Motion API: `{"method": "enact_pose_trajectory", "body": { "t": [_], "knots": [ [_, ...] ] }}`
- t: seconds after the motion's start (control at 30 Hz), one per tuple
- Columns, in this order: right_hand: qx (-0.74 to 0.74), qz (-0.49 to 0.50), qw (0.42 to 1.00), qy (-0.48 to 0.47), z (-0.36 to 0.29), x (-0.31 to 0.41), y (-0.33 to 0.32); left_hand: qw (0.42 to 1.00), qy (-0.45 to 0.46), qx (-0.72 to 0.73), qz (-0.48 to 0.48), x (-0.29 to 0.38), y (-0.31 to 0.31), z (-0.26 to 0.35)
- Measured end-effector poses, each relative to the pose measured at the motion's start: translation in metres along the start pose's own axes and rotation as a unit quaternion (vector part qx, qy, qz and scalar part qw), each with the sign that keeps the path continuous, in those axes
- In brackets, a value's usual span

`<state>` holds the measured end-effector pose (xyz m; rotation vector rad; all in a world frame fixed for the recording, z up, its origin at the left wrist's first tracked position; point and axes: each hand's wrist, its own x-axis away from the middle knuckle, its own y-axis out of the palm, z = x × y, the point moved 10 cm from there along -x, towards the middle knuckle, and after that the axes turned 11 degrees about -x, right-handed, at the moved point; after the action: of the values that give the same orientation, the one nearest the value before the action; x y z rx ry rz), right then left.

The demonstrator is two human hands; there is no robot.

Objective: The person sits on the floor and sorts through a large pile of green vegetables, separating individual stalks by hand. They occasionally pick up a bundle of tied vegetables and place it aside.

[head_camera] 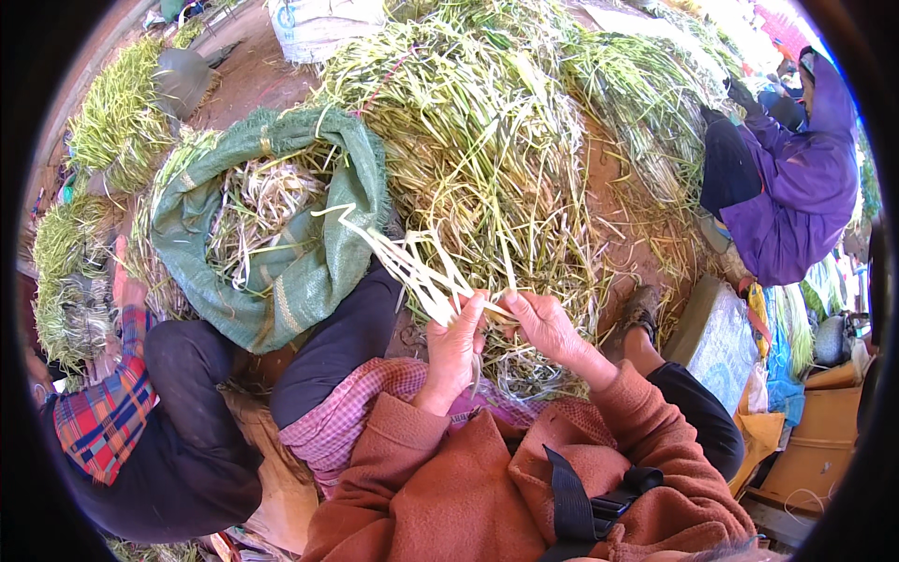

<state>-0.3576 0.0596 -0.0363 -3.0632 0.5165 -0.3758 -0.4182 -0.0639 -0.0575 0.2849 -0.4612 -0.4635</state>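
Note:
My left hand (453, 351) is closed around a small bunch of pale plant stalks (407, 267), which fans out up and to the left. Close beside it, my right hand (551, 329) pinches a thin stalk (503, 246) between thumb and forefinger. Both hands are in front of my lap, their fingertips almost meeting. Beyond them spreads a large heap of long green and yellowish stalks (484, 140). At the left, a green woven sack (309, 295) has its rim rolled down and holds pale plant scraps (270, 193).
A person in a purple jacket (793, 183) sits at the right, near a plastic-wrapped block (716, 344). On the left is another person's plaid sleeve (105, 428). Green bundles (116, 116) stand farther left. A white sack (326, 28) lies at the back.

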Motion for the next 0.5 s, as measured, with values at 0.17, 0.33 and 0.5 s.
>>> {"method": "enact_pose_trajectory", "body": {
  "t": [0.17, 0.33, 0.5],
  "knots": [
    [0.034, 0.073, 0.996, -0.050, 0.029, -0.013, -0.043, 0.996, 0.087, 0.011, 0.006, 0.002, -0.003, 0.025],
    [0.528, 0.079, 0.845, 0.035, 0.059, -0.030, -0.119, 0.992, 0.112, 0.021, 0.056, 0.004, -0.016, 0.038],
    [0.331, 0.130, 0.923, -0.150, -0.018, -0.013, -0.094, 0.992, 0.115, 0.011, 0.049, 0.004, -0.011, 0.037]
  ]
}}
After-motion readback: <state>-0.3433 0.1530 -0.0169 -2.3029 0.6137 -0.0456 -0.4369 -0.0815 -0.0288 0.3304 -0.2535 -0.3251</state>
